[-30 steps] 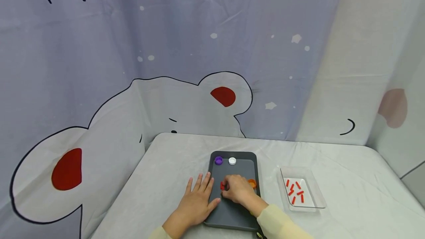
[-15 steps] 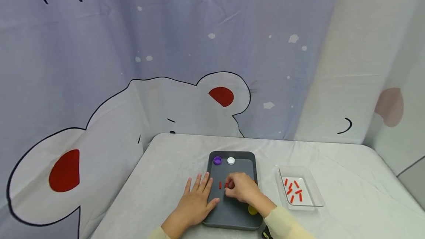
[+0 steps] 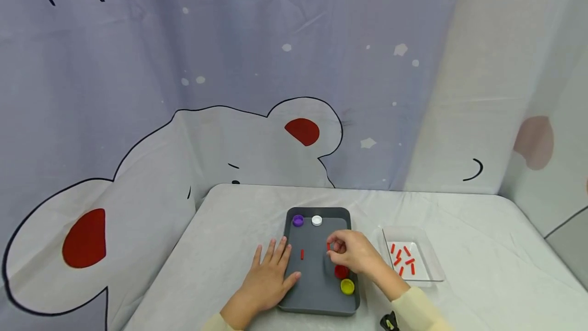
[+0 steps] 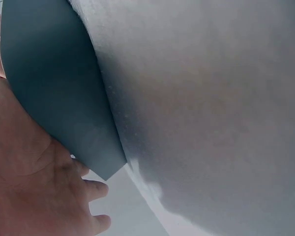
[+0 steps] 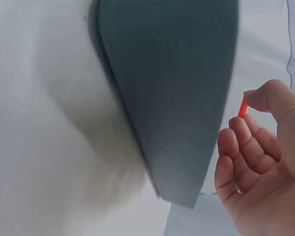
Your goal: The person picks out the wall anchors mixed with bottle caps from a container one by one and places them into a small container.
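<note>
My right hand (image 3: 356,253) pinches a small red stick (image 5: 243,108) between thumb and fingertips, over the right half of a dark grey tray (image 3: 317,295). The right wrist view shows the stick's two ends held between the thumb and a finger. A second red stick (image 3: 302,254) lies alone on the tray, left of its middle. My left hand (image 3: 266,280) rests flat with straight, spread fingers along the tray's left edge. Just below the right hand sit a red cap (image 3: 341,272) and a yellow cap (image 3: 347,286).
A purple cap (image 3: 298,220) and a white cap (image 3: 317,220) stand at the tray's far end. Right of the tray, a clear plastic box (image 3: 436,274) contains several red sticks (image 3: 410,261). A black object (image 3: 389,321) shows beside the right sleeve. A printed curtain (image 3: 257,142) hangs behind the table.
My right hand has moved right across the tray, carrying a red stick away from the one left lying there. The red and yellow caps have come into view. The left hand stays in place.
</note>
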The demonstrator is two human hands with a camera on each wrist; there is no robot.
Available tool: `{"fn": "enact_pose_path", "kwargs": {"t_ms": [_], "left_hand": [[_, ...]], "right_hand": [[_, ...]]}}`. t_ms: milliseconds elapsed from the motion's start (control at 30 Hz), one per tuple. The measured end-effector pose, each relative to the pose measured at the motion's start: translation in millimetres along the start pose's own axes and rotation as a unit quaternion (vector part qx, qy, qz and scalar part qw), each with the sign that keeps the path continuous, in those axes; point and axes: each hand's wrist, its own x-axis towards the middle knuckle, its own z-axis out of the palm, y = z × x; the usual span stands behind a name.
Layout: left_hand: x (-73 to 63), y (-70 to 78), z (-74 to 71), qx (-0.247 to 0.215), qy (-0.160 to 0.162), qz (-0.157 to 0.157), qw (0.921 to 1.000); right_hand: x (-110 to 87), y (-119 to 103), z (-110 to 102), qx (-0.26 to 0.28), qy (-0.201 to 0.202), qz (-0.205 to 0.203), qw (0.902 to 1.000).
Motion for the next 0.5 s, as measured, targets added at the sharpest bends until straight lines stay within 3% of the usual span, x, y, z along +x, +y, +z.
{"fn": "enact_pose_path", "kwargs": {"t_ms": [267,500], "left_hand": [[-2.3,0.5,-1.5,-0.008,-0.009,0.001,0.9999],[-0.7,0.0,0.4,-0.012,0.011,0.008,0.9998]], "right_hand": [[-15.0,14,-17,0.036,0.021,-0.005,0.9991],[-26.8,24,-35,0.040,0.054,-0.005,0.9977]]}}
